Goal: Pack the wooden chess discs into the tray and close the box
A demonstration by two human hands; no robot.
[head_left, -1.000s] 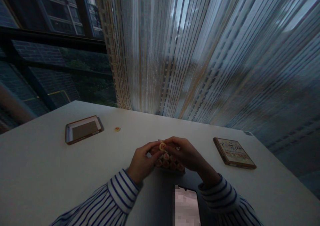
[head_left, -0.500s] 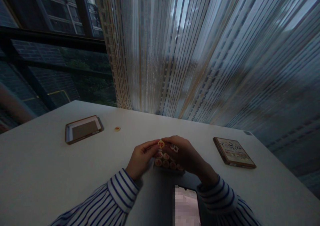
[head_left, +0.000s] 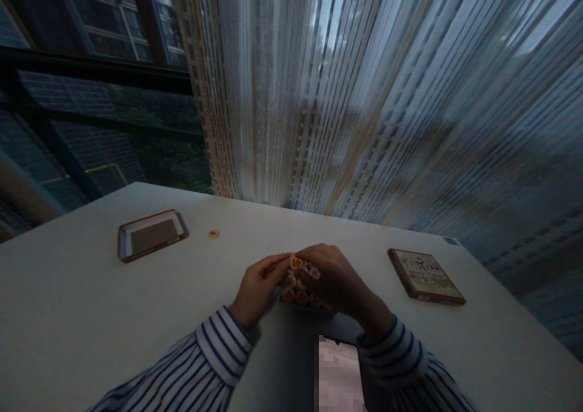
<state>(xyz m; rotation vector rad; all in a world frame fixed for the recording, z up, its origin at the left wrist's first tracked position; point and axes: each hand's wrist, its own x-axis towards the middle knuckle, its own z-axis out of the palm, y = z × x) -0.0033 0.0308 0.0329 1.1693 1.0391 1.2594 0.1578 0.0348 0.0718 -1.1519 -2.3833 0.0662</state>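
A round xiangqi piece [head_left: 296,263] with a red character is held between the fingertips of both hands. My left hand [head_left: 255,287] pinches at its left edge, thumb and fingers together. On the other side my right hand [head_left: 339,278] is closed over the piece's upper right, with its palm downward. Below them stands a small box [head_left: 307,310] with rows of round xiangqi pieces [head_left: 301,297]. Part of the box and several of its pieces lie hidden under my right hand.
A shallow open box lid [head_left: 155,236] lies at the far left, with a single xiangqi piece [head_left: 213,234] beside it. To the right rests a closed flat box [head_left: 427,276] with printed artwork. A phone [head_left: 340,375] lies near me on the white table [head_left: 191,303].
The held piece has shifted slightly to the right and turned a little. My right fingers have moved slightly over the pieces; the left hand has barely moved.
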